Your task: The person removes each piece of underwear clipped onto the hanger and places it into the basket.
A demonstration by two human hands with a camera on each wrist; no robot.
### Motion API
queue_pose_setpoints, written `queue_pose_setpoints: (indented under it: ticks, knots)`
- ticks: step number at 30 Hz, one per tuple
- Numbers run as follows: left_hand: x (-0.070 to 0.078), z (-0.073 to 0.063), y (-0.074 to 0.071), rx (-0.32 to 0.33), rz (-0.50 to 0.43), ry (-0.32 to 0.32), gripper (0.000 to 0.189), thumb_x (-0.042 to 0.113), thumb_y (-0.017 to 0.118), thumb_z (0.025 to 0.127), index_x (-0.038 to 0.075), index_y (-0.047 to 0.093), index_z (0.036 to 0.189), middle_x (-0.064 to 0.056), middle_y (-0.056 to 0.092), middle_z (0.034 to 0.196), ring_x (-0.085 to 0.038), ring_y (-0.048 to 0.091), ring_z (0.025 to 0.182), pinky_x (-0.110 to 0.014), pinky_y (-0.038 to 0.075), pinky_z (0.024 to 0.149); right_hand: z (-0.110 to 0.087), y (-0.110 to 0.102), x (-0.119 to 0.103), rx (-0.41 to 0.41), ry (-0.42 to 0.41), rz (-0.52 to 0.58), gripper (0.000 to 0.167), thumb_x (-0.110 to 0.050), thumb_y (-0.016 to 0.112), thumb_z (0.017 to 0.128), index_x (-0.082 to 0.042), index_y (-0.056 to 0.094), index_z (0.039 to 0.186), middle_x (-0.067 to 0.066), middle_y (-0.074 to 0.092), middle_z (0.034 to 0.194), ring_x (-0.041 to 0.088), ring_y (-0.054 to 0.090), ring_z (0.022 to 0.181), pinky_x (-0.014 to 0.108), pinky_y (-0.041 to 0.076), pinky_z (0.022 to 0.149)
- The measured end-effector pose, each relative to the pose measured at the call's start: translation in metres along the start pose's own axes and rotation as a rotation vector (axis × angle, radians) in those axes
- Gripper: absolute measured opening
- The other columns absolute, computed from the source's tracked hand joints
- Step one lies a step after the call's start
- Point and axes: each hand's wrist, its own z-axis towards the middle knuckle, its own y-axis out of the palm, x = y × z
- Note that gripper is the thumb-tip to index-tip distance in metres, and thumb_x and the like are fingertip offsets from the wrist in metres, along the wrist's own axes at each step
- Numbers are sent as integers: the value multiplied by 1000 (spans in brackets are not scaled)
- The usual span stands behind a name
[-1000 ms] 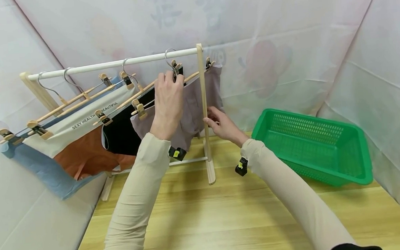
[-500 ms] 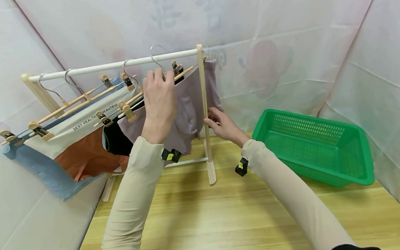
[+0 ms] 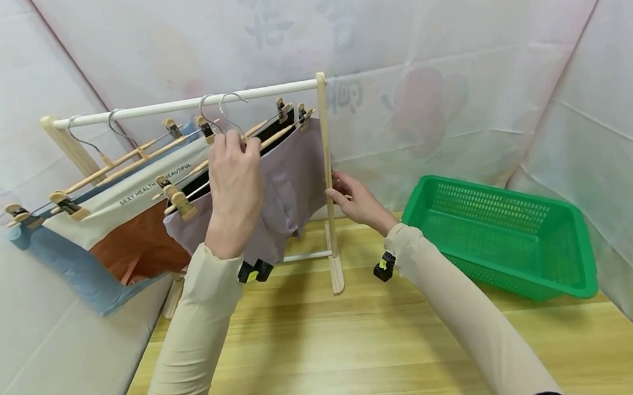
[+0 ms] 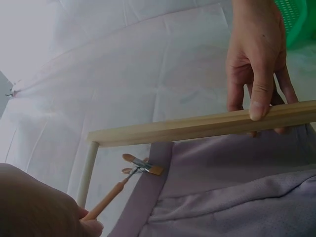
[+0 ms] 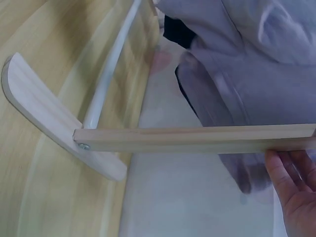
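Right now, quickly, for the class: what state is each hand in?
Left hand: closed, holding the wooden hanger.
Right hand: closed, holding the upright wooden post.

Wood-grain table (image 3: 325, 342), clothes rack (image 3: 325, 130), green basket (image 3: 488, 211)

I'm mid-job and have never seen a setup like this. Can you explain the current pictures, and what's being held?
There is no machine: a person works with a bare left hand and right hand. The wide picture is taken from the head, looking forward and down; the other two are taken from each wrist.

On the wooden tabletop stand a small clothes rack and a green basket. The left hand holds a clip hanger carrying a lilac garment. I can't tell whether its hook bears on the rail. The right hand grips the rack's end post. Other garments, including a blue one, hang further left in the wide picture.
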Motion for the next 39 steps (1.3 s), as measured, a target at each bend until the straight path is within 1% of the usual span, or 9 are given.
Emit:
queue_pose_setpoints:
  ticks: [5, 7, 11, 16, 20, 24, 30, 34, 39]
  knots:
    - [-5, -15, -13, -32, -7, -28, 17, -16, 50, 86, -4, 62, 82, -20, 53, 87, -39, 46, 83, -47, 37, 74, 1, 1, -2, -1, 16, -19, 43, -28, 50, 107, -11, 47, 146, 19, 69, 117, 31, 67, 103, 42, 54, 80]
    - [-6, -21, -17, -47, -5, -33, 16, -16, 51, 86, -4, 63, 83, -20, 54, 87, -39, 47, 84, -47, 38, 74, 0, 1, -3, -2, 28, -25, 44, -28, 50, 107, -10, 46, 147, 18, 68, 117, 31, 68, 104, 43, 55, 82]
    - [-10, -33, -24, -68, 16, -19, 18, -16, 51, 80, -4, 64, 82, -20, 56, 86, -40, 50, 84, -47, 40, 74, -1, 1, -3, 8, 39, -27, 45, -27, 49, 108, -7, 44, 148, 20, 67, 122, 33, 67, 109, 47, 55, 88]
    - [-13, -48, -31, -45, 31, 3, 19, -18, 49, 79, -3, 62, 78, -19, 54, 81, -38, 47, 76, -44, 38, 68, 0, 1, -4, 18, 27, -27, 45, -27, 49, 108, -5, 45, 147, 21, 67, 121, 34, 67, 106, 48, 56, 86]
    - [-16, -61, -34, -27, 15, 11, 20, -19, 49, 81, -3, 61, 76, -19, 55, 81, -37, 45, 73, -44, 39, 66, -1, 4, -2, -22, 25, -22, 39, -27, 47, 109, -6, 47, 141, 22, 65, 123, 33, 66, 108, 49, 58, 90]
    - [-20, -72, -35, -8, -11, 28, 17, -18, 53, 82, -4, 62, 78, -20, 56, 81, -37, 47, 72, -45, 42, 65, -2, 2, -1, -56, 36, -29, 40, -29, 45, 109, -5, 48, 141, 23, 62, 128, 35, 64, 115, 52, 56, 95]
    - [-18, -85, -37, 14, -51, 51, 17, -16, 52, 84, -3, 61, 78, -19, 54, 80, -37, 47, 71, -44, 41, 64, -15, -14, -14, -77, 74, -82, 50, -37, 44, 109, -10, 40, 151, 18, 54, 141, 36, 57, 126, 54, 50, 102]
    - [-15, -91, -41, 25, -58, 52, 18, -15, 52, 86, -1, 60, 77, -19, 54, 78, -36, 45, 71, -44, 40, 65, -21, -29, -27, -80, 52, -94, 50, -37, 45, 108, -13, 39, 152, 16, 54, 143, 36, 56, 127, 55, 49, 101]
    - [-12, -94, -42, 30, -71, 66, 22, -19, 55, 79, 0, 66, 85, -20, 61, 77, -37, 48, 73, -45, 42, 68, -28, -45, -41, -78, 22, -125, 49, -38, 46, 108, -17, 40, 152, 11, 56, 142, 31, 57, 129, 52, 50, 101]
